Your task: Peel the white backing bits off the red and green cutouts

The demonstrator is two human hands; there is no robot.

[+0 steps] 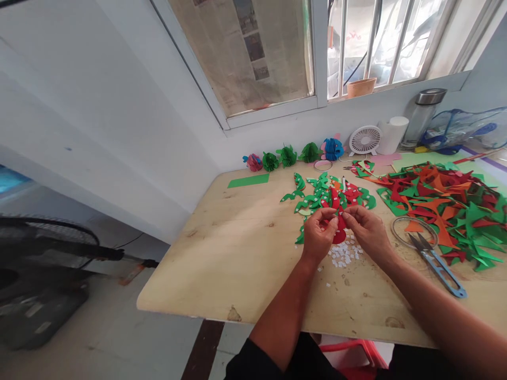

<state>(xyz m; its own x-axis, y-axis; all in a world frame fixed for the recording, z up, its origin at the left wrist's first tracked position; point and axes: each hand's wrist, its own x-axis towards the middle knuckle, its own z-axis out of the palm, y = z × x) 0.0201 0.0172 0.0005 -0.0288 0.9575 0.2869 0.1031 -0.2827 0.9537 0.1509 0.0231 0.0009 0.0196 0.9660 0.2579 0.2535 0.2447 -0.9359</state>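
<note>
Both hands meet over the middle of the wooden table, pinching a red piece (339,236) between them. My left hand (320,235) holds its left side, thumb and fingers pressed together. On the other side my right hand (366,229) grips it near the top with closed fingertips. Small white squares (345,253) lie scattered just below the piece. Behind the hands spreads a group of green cut pieces (320,191) and red pieces (351,193), several bearing white squares. A slim white-tipped object stands among them, too small to identify.
A heap of red, orange and green scraps (447,198) covers the right side. Blue-handled snips (441,268) lie by a clear tape roll (393,232). Along the wall are folded ornaments (287,155), a small fan (365,140) and a glass bottle (420,122).
</note>
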